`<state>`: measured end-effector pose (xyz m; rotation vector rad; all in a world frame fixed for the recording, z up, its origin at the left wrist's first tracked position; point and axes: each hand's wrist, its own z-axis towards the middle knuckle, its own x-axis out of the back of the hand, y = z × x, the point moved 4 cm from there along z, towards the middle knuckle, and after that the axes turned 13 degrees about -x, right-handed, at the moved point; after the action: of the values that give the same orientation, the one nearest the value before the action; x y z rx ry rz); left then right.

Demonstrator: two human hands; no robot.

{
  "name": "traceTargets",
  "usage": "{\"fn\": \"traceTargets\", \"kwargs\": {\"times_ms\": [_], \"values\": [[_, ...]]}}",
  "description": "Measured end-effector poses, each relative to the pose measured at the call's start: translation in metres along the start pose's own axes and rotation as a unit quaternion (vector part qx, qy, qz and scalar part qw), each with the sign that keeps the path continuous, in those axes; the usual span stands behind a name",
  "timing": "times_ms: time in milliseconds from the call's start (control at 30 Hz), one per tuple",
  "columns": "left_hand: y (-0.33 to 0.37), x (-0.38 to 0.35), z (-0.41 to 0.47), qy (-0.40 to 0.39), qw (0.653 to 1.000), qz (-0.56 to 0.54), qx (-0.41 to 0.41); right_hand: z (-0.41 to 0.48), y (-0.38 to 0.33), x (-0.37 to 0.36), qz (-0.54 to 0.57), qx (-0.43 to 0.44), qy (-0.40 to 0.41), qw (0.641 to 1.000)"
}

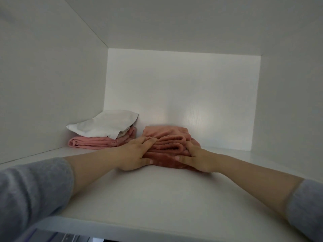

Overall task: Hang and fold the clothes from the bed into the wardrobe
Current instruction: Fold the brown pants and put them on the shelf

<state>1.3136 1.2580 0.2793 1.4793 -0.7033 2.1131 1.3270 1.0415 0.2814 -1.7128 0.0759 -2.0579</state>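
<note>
Both hands clamp folded pink garment [167,144] on wardrobe shelf [157,193]: left hand [138,155] & right hand [195,158] grip its sides, prob. so folds don't slump. Sits just beside white-on-pink stack [103,131].

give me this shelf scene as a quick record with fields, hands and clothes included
place: white wardrobe shelf
left hand: grips the left side of the pink folded garment, fingers on top
right hand: grips its right side
garment position: lying on the shelf, towards the back wall
back left corner: white folded item on top of a pink folded item, just left of the held garment
arms: grey sleeves, forearms bare
</note>
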Motion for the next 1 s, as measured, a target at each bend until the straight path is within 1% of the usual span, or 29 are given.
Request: {"fn": "traceTargets", "kwargs": {"times_ms": [433,633,867,1000], "values": [[-0.027,-0.011,0.021,0.003,0.999,-0.015,0.034,0.041,0.005,-0.012,0.013,0.016,0.02,1.0],[-0.028,-0.01,0.021,0.018,0.999,-0.018,0.033,0.044,0.007,-0.013,0.015,0.022,0.023,0.999],[-0.021,-0.005,0.014,0.051,0.998,-0.014,0.026,0.035,0.004,-0.009,-0.014,0.007,0.011,1.0],[-0.016,0.0,0.009,0.064,0.997,-0.024,0.026,0.027,-0.002,0.007,-0.045,-0.015,0.003,0.999]]}}
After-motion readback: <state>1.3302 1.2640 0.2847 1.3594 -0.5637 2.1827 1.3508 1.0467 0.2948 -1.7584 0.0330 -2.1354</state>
